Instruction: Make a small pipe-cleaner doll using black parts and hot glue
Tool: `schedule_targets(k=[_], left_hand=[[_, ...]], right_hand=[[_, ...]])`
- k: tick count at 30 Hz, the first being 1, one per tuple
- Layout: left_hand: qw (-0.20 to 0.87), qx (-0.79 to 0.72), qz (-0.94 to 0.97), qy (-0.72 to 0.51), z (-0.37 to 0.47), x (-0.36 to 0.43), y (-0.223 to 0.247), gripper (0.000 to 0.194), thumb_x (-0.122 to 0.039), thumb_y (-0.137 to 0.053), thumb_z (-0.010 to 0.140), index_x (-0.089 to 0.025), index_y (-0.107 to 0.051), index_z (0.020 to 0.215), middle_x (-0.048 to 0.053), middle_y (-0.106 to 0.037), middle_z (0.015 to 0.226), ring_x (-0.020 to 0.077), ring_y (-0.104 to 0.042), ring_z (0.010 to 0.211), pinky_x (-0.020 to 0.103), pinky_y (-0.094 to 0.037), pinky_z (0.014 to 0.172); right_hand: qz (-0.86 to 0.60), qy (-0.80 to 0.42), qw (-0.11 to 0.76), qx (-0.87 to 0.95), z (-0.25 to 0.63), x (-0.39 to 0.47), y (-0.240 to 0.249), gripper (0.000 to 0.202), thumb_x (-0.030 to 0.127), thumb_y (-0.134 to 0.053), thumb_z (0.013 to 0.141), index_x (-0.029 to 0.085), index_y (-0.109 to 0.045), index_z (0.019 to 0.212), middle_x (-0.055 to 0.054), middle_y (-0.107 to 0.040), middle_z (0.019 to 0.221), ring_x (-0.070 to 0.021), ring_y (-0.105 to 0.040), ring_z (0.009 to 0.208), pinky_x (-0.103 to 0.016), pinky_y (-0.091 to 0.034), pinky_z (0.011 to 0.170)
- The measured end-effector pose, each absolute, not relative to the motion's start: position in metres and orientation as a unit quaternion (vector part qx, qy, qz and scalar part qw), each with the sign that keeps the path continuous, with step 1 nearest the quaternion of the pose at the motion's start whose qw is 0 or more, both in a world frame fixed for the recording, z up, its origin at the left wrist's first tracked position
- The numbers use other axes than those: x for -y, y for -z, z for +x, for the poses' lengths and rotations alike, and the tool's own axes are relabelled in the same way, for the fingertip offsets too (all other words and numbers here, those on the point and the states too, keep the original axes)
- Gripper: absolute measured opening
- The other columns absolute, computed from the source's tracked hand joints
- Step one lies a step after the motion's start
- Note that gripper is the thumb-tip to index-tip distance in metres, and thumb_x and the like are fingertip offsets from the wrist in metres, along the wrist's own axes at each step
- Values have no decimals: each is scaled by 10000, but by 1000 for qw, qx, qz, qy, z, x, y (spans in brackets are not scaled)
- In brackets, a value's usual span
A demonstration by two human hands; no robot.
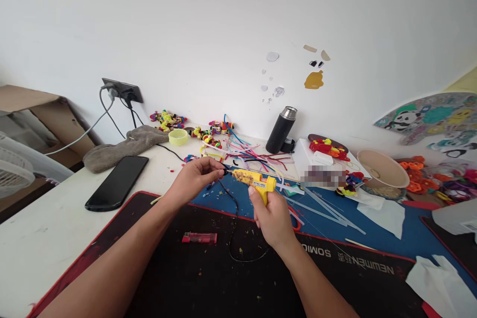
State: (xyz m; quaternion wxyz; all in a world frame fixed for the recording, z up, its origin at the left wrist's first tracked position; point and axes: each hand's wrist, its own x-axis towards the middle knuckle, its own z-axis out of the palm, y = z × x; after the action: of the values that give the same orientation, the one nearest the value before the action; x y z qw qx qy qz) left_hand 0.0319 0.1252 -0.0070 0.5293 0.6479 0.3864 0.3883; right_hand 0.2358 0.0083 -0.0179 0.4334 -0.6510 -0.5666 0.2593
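Observation:
A yellow hot glue gun with brown stains on its front is gripped in my right hand, its nozzle pointing left. A whitish glue stick pokes out of its back end. My left hand is closed in a pinch right at the nozzle tip. Something small and dark shows at those fingertips, too small to name. The gun's black cord loops down over the black mat. Below the hands lies a red lighter.
Behind lie coloured pipe cleaners, small fuzzy figures, yellow tape and a black thermos. At left are a phone and a grey cloth. Spare glue sticks, a white box and a bowl stand right.

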Motion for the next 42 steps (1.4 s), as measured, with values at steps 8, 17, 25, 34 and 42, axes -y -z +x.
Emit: schedule_targets(k=[8, 17, 25, 34, 42], left_hand=[[532, -387, 638, -401, 31, -124, 3, 389, -554, -840, 743, -199, -722, 852, 24, -723, 764, 170, -623, 676, 301, -511, 652], [531, -390, 640, -396, 31, -124, 3, 366, -536, -829, 756, -202, -722, 860, 15, -712, 758, 169, -621, 670, 295, -499, 642], [547, -379, 631, -398, 32, -125, 6, 382, -527, -861, 723, -192, -725, 848, 16, -701, 736, 165, -606, 659, 297, -484, 635], [542, -384, 631, -401, 31, -124, 4, 372, -519, -854, 746, -191, -729, 869, 23, -721, 781, 168, -623, 689, 295, -500, 660], [550, -382, 622, -405, 30, -125, 2, 349, -492, -854, 748, -191, -720, 864, 9, -717, 790, 156, -611, 696, 287, -496, 674]], right_hand=[[-652, -263, 428, 567, 235, -9, 17, 612, 703, -472, 1000, 265, -465, 572, 7, -478, 412, -161, -479, 416, -288, -394, 451], [-649, -253, 422, 580, 233, -8, 19, 613, 679, -464, 1012, 263, -446, 563, 3, -482, 429, -154, -464, 419, -285, -380, 448], [-650, -246, 424, 581, 234, -9, 21, 607, 674, -463, 1013, 257, -448, 572, 3, -494, 442, -148, -456, 414, -285, -358, 449], [-653, -248, 415, 583, 234, -8, 21, 603, 664, -462, 1016, 258, -442, 571, 0, -491, 433, -153, -470, 418, -288, -377, 457], [-655, -244, 412, 584, 233, -8, 19, 601, 663, -457, 1013, 258, -431, 570, 5, -483, 428, -146, -461, 411, -284, -365, 453]])
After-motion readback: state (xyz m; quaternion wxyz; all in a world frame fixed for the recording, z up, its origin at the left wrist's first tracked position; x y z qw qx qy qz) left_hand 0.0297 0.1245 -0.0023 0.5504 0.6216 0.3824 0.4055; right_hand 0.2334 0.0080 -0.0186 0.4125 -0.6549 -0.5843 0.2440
